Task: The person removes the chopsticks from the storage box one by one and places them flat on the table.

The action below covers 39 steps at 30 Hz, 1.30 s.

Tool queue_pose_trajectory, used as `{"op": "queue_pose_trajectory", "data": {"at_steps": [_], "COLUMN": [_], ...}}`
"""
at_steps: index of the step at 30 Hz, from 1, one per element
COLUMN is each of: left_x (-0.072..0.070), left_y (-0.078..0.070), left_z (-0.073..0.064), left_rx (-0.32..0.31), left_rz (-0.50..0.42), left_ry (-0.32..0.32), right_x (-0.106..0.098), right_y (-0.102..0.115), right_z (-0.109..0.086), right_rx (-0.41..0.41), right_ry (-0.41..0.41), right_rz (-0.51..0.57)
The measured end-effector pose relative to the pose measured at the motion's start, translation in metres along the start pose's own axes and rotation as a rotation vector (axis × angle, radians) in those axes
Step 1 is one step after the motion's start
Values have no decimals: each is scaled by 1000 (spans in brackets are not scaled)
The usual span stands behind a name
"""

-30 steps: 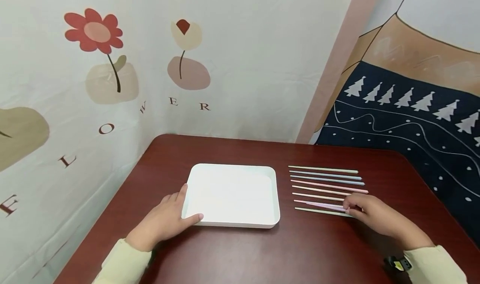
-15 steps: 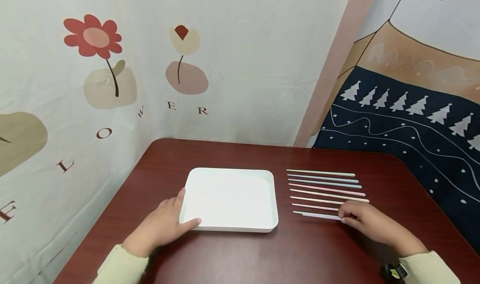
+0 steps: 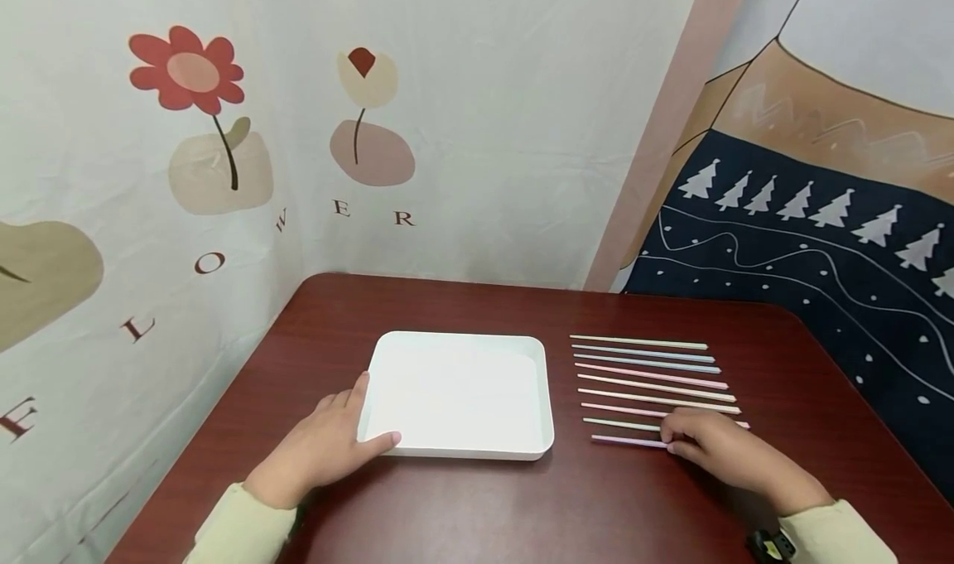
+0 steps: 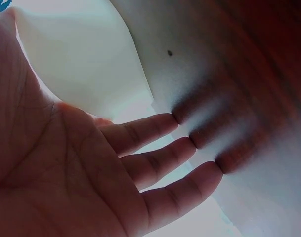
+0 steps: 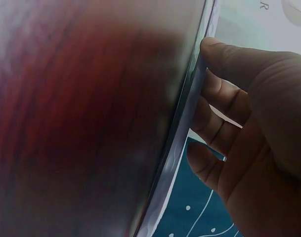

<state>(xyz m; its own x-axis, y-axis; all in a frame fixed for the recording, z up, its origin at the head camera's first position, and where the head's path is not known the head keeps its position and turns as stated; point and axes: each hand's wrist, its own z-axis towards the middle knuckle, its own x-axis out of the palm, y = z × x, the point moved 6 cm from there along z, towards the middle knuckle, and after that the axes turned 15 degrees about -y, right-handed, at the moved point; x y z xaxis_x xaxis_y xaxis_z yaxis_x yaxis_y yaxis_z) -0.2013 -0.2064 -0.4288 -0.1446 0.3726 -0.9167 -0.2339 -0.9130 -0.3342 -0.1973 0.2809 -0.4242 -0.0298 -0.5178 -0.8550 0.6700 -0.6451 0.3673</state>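
Note:
A shallow white tray (image 3: 456, 394) lies on the table. My left hand (image 3: 320, 440) is at its near left corner, thumb on the front rim and index finger along the left side; in the left wrist view the other fingers of that left hand (image 4: 115, 168) reach down to the tabletop, nearly straight. To the right of the tray, my right hand (image 3: 708, 444) pinches a purple chopstick (image 3: 626, 441) between thumb and fingers, nearest me in the row and hiding its right part. Just beyond it lies a green chopstick (image 3: 619, 423). The right wrist view shows the right hand (image 5: 239, 118) holding the chopstick.
Several pastel chopsticks, such as a pink chopstick (image 3: 648, 376), lie roughly parallel on the dark red table (image 3: 477, 514), beyond the right hand. A patterned white cloth (image 3: 484, 133) hangs behind the table, and a dark blue printed cloth (image 3: 805, 241) hangs at the right.
The right hand has drawn the purple chopstick toward me and left, from beside the pink and green ones to the near side of the green one. The left hand stays at the tray.

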Motion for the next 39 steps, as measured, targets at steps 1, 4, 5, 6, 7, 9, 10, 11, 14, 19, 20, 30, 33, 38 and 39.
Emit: {"op": "queue_pose_trajectory", "data": {"at_steps": [1,4,5,6,7,9,10,11,14,19,20,30,33,38,39], "left_x": [0,-1,-2,-2,-1,-1,-1,-1,0,0,0,4,4,2,0], "left_y": [0,-1,-1,-1,-1,-1,-1,-1,0,0,0,0,-1,-1,-1], "left_z": [0,1,1,1,1,1,1,1,1,2,2,3,4,3,3], "left_rx": [0,3,4,4,5,5,5,3,-1,-4,-4,-12,-20,-29,-24], "left_rz": [1,3,4,4,5,4,4,3,6,9,9,-7,-12,6,10], "left_ry": [-1,-5,-7,-7,-7,-7,-6,-5,-2,0,0,17,12,7,0], "right_x": [0,1,1,1,2,2,2,2,3,4,4,-38,-58,-76,-77], "right_y": [1,1,1,1,1,1,1,1,-1,-3,-4,-22,-35,-54,-57], "right_z": [1,2,2,3,3,3,3,2,3,4,4,1,-4,-15,-17], "right_rx": [-5,7,9,9,11,9,7,7,9,20,28,205,288,312,317], "right_ry": [-1,12,14,16,17,15,13,11,7,12,18,-44,-90,-166,-168], "right_rz": [-2,-4,-6,-8,-8,-14,-17,-18,-21,-27,-28,-145,-215,-280,-285]}}
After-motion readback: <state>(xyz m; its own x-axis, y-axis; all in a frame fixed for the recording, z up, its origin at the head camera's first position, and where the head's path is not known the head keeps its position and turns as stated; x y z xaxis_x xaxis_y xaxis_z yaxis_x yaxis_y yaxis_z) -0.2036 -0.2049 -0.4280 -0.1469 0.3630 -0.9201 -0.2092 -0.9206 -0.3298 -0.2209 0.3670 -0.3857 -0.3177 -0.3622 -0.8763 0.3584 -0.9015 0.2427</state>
